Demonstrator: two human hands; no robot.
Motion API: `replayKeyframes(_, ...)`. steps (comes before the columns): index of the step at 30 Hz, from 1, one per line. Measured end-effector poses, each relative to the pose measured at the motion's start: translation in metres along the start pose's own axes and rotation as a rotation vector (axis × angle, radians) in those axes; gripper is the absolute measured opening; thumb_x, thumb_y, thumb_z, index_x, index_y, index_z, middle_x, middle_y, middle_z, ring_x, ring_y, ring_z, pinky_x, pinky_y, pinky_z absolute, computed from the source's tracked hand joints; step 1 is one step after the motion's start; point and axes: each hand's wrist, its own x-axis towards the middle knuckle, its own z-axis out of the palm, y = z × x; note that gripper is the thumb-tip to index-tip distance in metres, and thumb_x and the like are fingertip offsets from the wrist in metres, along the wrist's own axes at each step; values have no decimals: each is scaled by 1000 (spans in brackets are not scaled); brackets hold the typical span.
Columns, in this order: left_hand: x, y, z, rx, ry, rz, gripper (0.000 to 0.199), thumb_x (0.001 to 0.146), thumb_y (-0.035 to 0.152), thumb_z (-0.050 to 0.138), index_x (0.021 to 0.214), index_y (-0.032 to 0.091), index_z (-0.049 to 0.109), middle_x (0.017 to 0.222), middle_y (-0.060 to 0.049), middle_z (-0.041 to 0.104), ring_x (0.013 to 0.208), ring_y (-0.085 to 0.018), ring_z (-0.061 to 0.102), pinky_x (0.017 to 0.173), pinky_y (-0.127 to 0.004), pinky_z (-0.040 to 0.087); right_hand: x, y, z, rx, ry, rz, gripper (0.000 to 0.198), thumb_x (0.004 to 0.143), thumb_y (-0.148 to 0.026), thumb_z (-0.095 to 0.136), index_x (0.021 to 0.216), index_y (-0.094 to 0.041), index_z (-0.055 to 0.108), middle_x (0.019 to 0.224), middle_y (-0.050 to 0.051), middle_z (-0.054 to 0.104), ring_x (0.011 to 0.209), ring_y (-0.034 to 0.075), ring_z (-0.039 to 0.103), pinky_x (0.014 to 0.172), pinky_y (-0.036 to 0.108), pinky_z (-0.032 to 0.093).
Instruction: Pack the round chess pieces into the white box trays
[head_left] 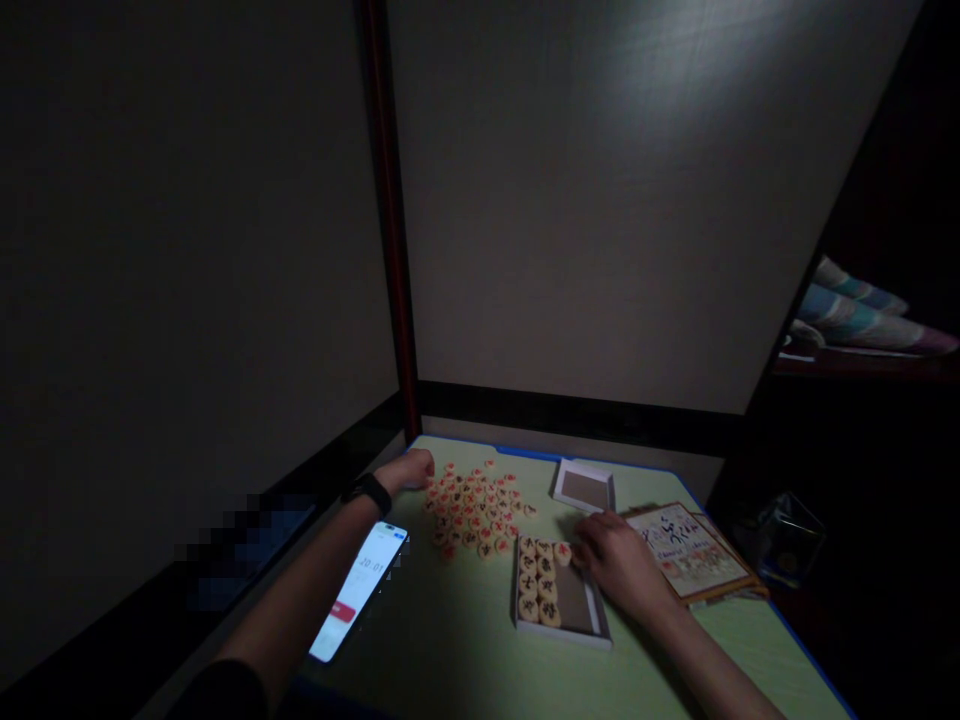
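Observation:
Loose round Chinese chess pieces [476, 510], marked in red or black, lie spread over the far left of the table. My left hand [412, 468] is closed at the left edge of this spread; its curled fingers hide whatever they may hold. A shallow open box [577, 605] has two columns of black-marked pieces [538, 580] along its left side. One red-marked piece [562, 552] starts a third column at the top. My right hand [611, 555] is over the box's right edge, fingers bent down beside the red-marked piece. What is between those fingertips is hidden.
A lit phone [360, 590] showing a timer lies left of the box. Behind the box is a white box part [583, 487]. A flat package labelled Chinese chess [694, 550] rests at the right. Walls rise behind the blue-edged green table [442, 650].

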Motion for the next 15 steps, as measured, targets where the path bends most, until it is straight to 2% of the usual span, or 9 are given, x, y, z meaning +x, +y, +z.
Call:
replayKeyframes(4, 10, 15, -5, 30, 26, 18, 29, 77, 14, 60, 104, 15, 71, 104, -10, 69, 96, -21, 65, 79, -24, 48, 1, 2, 1, -19, -5, 17, 23, 83, -15, 47, 87, -18, 70, 94, 9, 69, 97, 23, 60, 82, 29, 41)
replayKeyframes(8, 16, 37, -5, 68, 32, 68, 38, 73, 15, 65, 111, 20, 68, 111, -8, 68, 103, -22, 63, 85, -24, 47, 0, 2, 0, -23, -17, 19, 24, 83, -14, 46, 87, -17, 70, 95, 10, 69, 97, 23, 60, 83, 29, 42)
replayKeyframes(11, 16, 49, -4, 96, 34, 67, 40, 69, 9, 65, 108, 19, 67, 111, -10, 67, 101, -23, 63, 81, -26, 48, -1, 0, -1, -25, -17, -2, 25, 85, -13, 45, 86, -18, 70, 93, 9, 69, 96, 23, 60, 82, 30, 41)
replayKeyframes(15, 14, 55, -4, 115, 32, 59, 33, 69, 5, 63, 99, 17, 67, 108, -11, 66, 98, -23, 64, 73, -25, 47, -2, -2, -2, -32, -8, -4, 23, 85, -13, 47, 84, -18, 69, 91, 9, 69, 94, 23, 60, 80, 30, 41)
